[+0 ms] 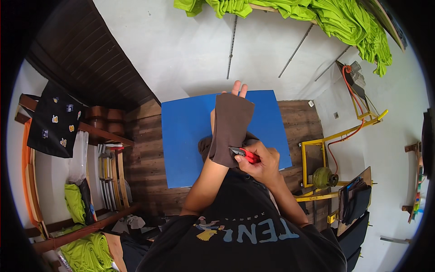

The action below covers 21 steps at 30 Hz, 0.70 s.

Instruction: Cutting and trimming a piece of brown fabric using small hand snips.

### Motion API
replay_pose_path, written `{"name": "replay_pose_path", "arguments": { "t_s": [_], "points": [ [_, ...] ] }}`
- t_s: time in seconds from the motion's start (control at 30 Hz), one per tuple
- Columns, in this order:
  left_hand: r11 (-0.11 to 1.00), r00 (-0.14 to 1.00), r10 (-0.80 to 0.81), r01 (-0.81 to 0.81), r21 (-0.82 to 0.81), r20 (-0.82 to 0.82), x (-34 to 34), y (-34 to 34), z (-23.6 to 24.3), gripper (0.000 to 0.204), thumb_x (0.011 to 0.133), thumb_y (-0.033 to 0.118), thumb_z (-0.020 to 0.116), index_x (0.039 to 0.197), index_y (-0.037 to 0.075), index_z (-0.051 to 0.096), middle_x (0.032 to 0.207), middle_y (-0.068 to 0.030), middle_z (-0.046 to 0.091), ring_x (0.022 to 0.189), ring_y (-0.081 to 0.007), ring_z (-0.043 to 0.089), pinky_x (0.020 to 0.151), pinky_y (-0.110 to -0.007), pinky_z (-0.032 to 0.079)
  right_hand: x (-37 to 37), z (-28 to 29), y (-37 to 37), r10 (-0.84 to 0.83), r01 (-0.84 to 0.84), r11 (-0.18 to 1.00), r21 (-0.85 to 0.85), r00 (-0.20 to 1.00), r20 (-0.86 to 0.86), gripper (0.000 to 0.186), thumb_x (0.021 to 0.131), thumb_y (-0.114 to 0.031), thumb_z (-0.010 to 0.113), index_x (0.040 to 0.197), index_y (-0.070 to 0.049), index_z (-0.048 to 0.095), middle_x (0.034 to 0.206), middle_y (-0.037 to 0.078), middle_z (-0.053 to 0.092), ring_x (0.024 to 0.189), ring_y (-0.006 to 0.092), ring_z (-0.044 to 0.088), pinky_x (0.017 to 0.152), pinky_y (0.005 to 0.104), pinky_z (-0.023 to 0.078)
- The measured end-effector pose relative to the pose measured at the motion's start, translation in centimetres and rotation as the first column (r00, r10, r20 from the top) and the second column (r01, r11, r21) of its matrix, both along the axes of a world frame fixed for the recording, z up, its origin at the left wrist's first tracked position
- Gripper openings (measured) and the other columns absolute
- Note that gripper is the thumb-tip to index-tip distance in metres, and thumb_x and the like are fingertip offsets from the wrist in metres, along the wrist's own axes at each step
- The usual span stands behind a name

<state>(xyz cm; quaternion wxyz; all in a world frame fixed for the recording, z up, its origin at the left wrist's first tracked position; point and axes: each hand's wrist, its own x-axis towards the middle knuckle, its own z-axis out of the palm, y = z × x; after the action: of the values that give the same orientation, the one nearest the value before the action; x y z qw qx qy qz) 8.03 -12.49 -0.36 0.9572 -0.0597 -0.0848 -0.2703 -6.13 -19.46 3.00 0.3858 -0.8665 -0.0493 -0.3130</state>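
A dark brown piece of cloth (233, 120), seemingly folded or tubular, covers most of my left hand (240, 89). Two straight fingertips stick out past its far edge, and part of the hand shows along its left side. The palm is hidden, so I cannot tell whether the cloth wraps around the hand or lies over it. My right hand (263, 163) grips a small red-handled cutter (249, 155). Its grey tip touches or almost touches the cloth's lower right part. More dark cloth (205, 146) lies beneath, on a blue tabletop (181, 131).
Bright green cloth (349, 22) hangs over a rack at the top right, with more green cloth (88, 251) at the lower left. A yellow metal frame (312, 156) with a green gas cylinder (322, 177) stands right of the table. Shelves (104, 129) line the left side.
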Motion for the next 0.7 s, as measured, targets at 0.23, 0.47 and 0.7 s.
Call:
{"name": "replay_pose_path", "arguments": {
  "t_s": [0.23,0.47,0.7],
  "points": [
    [0.994,0.999,-0.044,0.042,-0.101,-0.022,0.16,-0.03,0.02,0.028,0.107,0.014,0.031,0.132,0.006,0.040,0.161,-0.0166,0.024,0.150,-0.0341,0.021,0.109,-0.044,0.039,0.15,0.22,0.00,0.024,-0.023,1.000,-0.016,0.999,0.027,0.032,0.072,-0.022,0.087,0.079,-0.006,0.060,0.059,0.005,0.060,0.048,0.0182,0.059,0.048,0.0287,0.048],
    [0.996,0.998,-0.034,0.030,-0.081,-0.049,0.18,-0.15,0.44,0.024,0.106,0.015,0.032,0.126,0.006,0.043,0.161,-0.0161,0.025,0.150,-0.0338,0.022,0.109,-0.045,0.039,0.23,0.42,0.09,0.020,-0.017,0.997,-0.070,0.999,0.050,0.033,0.071,-0.024,0.087,0.079,-0.006,0.060,0.060,0.005,0.060,0.048,0.0179,0.059,0.047,0.0287,0.047],
    [0.996,0.996,-0.047,0.041,-0.082,-0.069,0.24,-0.22,0.46,0.022,0.106,0.015,0.033,0.122,0.006,0.045,0.160,-0.0159,0.026,0.150,-0.0337,0.022,0.108,-0.046,0.040,0.35,0.46,0.10,0.030,-0.025,0.997,-0.078,0.997,0.070,0.031,0.071,-0.020,0.086,0.081,-0.004,0.062,0.060,0.007,0.061,0.048,0.0167,0.058,0.049,0.0275,0.047]
  ]
}}
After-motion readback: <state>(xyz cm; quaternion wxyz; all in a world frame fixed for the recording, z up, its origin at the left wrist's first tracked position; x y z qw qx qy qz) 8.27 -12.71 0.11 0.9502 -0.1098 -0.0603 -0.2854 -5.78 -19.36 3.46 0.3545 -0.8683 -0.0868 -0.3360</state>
